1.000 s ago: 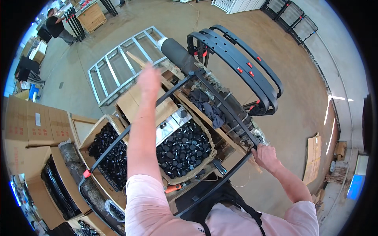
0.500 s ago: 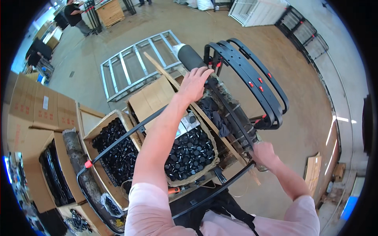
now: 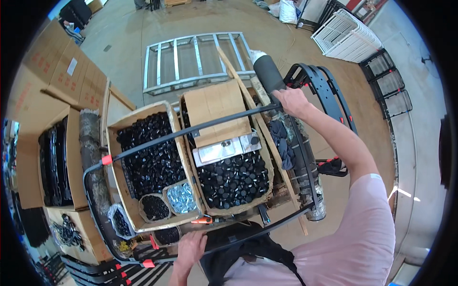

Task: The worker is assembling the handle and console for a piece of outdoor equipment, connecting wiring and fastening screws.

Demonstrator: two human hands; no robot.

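Two red clips (image 3: pixel 149 263) sit on the rounded left end of the black tubular frame (image 3: pixel 238 117): one just left of the left hand, the other farther off, beyond and left of it.

Left hand (image 3: pixel 192 245): laid over the near rail, fingers bent; cannot tell whether it closes fully round the tube. Just beyond it, an open tan box (image 3: pixel 171 222) with silver screws (image 3: pixel 180 198) inside. Beyond and to its right, black knobs (image 3: pixel 234 181), with the far rail passing above their carton.

Right hand (image 3: pixel 291 101): grasping the frame's far right corner. Just beyond it, a dark roll (image 3: pixel 268 74); nearer and left, a wooden strip (image 3: pixel 271 147).

Judgement: diagonal holds suit a long frame. Best to raise both together, level, clear of box rims and strip; firm up the left grip first, so the clipped end cannot dip.
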